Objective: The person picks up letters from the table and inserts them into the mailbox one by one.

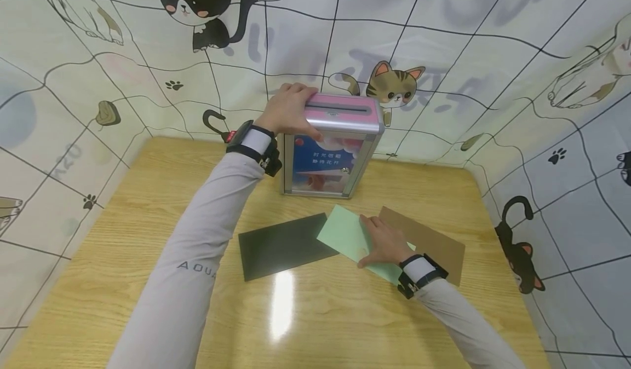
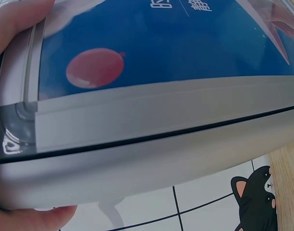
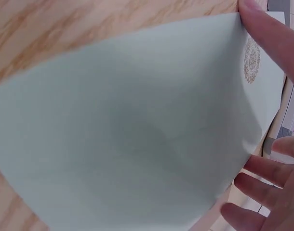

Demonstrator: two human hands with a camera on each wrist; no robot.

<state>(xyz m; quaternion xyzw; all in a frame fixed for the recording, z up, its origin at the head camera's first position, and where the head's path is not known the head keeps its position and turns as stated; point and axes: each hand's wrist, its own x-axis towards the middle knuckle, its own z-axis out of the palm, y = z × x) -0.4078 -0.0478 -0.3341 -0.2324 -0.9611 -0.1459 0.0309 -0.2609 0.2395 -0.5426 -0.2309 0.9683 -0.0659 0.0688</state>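
Two grips
Your left hand [image 1: 291, 110] clamps the box [image 1: 325, 153] at its ten o'clock; right hand [image 1: 385, 243] pinches the envelope [image 1: 346, 235] at five.

we look into a small, closed-in nook, with walls [image 1: 300, 46] rising at the back and both sides of a wood-grain tabletop [image 1: 138, 205]. the pale print on them, with dark wavering grid lines, cartoon cats [image 1: 394, 87] and paw prints [image 1: 175, 85], gives it a playful, decorated look. whether it belongs to a home or an office, we cannot tell.
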